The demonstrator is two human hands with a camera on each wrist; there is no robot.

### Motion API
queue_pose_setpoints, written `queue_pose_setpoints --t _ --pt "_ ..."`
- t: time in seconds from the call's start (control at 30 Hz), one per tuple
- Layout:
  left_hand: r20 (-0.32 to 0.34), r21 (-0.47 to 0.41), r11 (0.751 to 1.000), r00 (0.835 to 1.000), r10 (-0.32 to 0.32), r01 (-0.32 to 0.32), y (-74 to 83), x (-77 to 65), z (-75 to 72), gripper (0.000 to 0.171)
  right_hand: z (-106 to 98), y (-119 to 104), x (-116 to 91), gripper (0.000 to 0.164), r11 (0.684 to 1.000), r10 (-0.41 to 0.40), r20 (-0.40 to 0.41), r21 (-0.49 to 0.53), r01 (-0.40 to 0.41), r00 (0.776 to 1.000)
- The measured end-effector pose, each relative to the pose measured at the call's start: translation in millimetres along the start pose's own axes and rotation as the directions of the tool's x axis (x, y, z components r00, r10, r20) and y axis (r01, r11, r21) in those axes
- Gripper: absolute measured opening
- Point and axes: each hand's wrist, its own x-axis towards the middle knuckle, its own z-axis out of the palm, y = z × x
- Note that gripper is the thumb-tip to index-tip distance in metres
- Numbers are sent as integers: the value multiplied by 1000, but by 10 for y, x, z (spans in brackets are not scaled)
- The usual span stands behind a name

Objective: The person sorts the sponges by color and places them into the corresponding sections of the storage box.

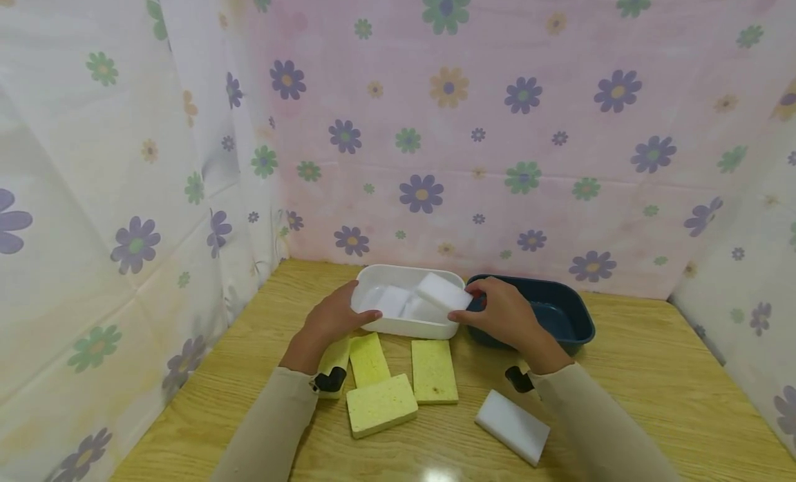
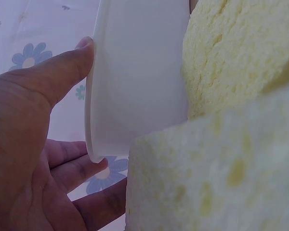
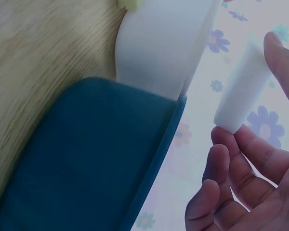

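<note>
My left hand (image 1: 332, 316) holds the left end of a white plastic basin (image 1: 404, 326), thumb and fingers at its rim. In the left wrist view the thumb presses on the rim of the basin (image 2: 139, 72). A white sponge (image 1: 392, 302) lies inside the basin. My right hand (image 1: 505, 315) pinches another white sponge (image 1: 443, 292), tilted over the basin's right side. In the right wrist view that sponge (image 3: 244, 86) sits between thumb and fingertips, above the rim.
A dark blue basin (image 1: 587, 323) stands against the white one's right end, under my right hand. Several yellow sponges (image 1: 434, 371) lie in front on the wooden table (image 1: 653, 385). One more white sponge (image 1: 513, 427) lies near my right sleeve. Flowered cloth (image 1: 485, 143) surrounds the table.
</note>
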Motion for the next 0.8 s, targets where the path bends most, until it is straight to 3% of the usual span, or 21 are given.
queue_pose_setpoints --t 0.8 --pt "-11 -8 999 999 42 -42 -27 20 10 89 436 -351 447 74 995 100 25 -2 -100 995"
